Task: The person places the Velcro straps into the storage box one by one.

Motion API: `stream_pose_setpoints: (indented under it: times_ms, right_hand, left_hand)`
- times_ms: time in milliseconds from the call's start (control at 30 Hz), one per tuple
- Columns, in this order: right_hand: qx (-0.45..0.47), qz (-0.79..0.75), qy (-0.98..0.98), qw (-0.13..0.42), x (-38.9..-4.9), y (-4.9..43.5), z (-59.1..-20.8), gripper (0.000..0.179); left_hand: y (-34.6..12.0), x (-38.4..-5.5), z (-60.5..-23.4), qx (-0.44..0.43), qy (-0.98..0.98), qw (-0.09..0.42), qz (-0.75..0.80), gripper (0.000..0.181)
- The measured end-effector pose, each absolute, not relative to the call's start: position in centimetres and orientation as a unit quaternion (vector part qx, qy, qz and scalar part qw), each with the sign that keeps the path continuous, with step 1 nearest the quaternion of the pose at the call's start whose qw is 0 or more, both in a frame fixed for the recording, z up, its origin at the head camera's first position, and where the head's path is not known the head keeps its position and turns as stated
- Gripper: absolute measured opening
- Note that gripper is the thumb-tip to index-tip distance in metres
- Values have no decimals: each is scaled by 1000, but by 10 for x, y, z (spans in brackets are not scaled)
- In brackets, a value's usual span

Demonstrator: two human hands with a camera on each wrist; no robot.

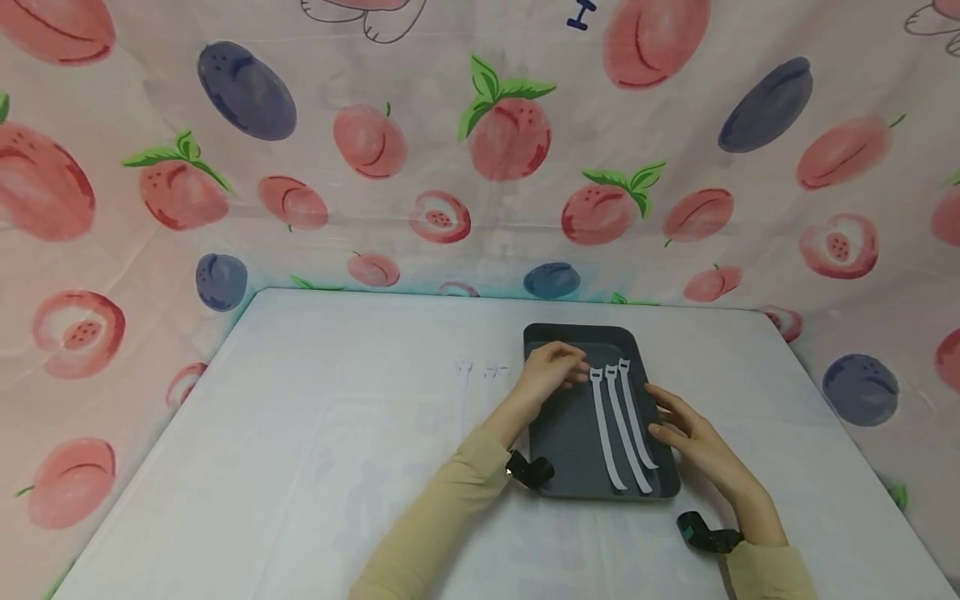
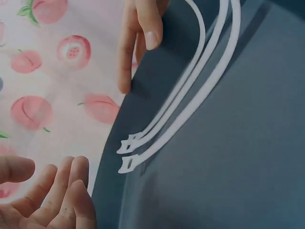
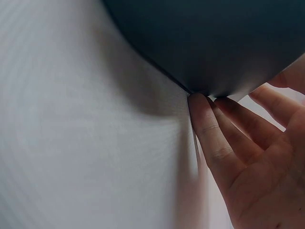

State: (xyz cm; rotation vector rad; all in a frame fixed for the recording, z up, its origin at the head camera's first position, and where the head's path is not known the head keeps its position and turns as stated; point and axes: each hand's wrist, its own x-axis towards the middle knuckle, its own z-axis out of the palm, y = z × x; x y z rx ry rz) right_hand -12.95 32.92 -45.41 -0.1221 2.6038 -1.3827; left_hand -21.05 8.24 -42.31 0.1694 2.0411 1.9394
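Note:
Three white hook-and-loop cable ties (image 1: 618, 417) with slotted heads lie side by side, lengthwise, in the dark grey tray (image 1: 566, 467). Over the tray's left part, my left hand (image 1: 553, 368) hovers close beside the heads, its fingers loosely bent. The left wrist view shows this hand (image 2: 52, 198) holding nothing. At the tray's right side is my right hand (image 1: 697, 437), thumb and fingertips against the edge. Seen from the right wrist, the straight fingers (image 3: 209, 126) touch the outer wall low down, near the tabletop.
Left of the tray, faint white strips (image 1: 465, 379) with slotted ends lie on the white-covered table (image 1: 337, 467), hardly standing out from it. A fruit-printed cloth (image 1: 420, 108) hangs behind the table and down its sides. Both wrists wear small black cameras (image 1: 531, 469).

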Motion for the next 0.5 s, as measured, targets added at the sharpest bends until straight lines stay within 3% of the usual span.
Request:
stream_pose_setpoints:
  times_ms: [500]
  right_hand:
    - [-43,-465,879,93,-130,329,-454,66]
  left_hand:
    - [55,-182,-418,59,699,131,701,26]
